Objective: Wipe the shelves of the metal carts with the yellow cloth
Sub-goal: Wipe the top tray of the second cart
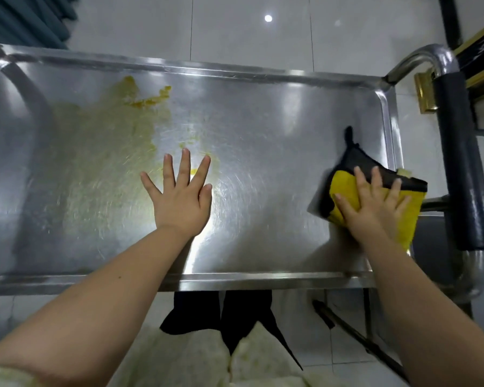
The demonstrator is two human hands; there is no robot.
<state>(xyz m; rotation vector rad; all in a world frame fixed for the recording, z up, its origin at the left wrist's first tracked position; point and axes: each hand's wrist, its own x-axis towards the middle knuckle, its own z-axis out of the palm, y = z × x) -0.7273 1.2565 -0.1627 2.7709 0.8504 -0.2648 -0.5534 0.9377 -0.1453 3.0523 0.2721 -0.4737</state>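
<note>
1. My right hand (pixel 375 205), fingers straight and apart, is pressing one yellow cloth (pixel 343 184) at the shelf (pixel 263 129)'s right end.
2. My left hand (pixel 180 198) is lying flat mid-shelf, fingers spread.
3. The shelf's left end is running off-frame.

The cart shelf (pixel 263 129) is brushed, glossy steel — smeared yellow; the yellow cloth (pixel 344 185) looks soft, matt.

The metal cart's top shelf (pixel 263 121) is a shiny steel tray with a raised rim, scuffed in swirls, and a yellowish smear (pixel 109 141) with orange crumbs spreads over its far-left part. The yellow cloth (pixel 344 188), black on its other face, lies folded at the shelf's right end, overlapping the rim. It sits flat under my right grip (pixel 375 208), black side showing along its far edge.
</note>
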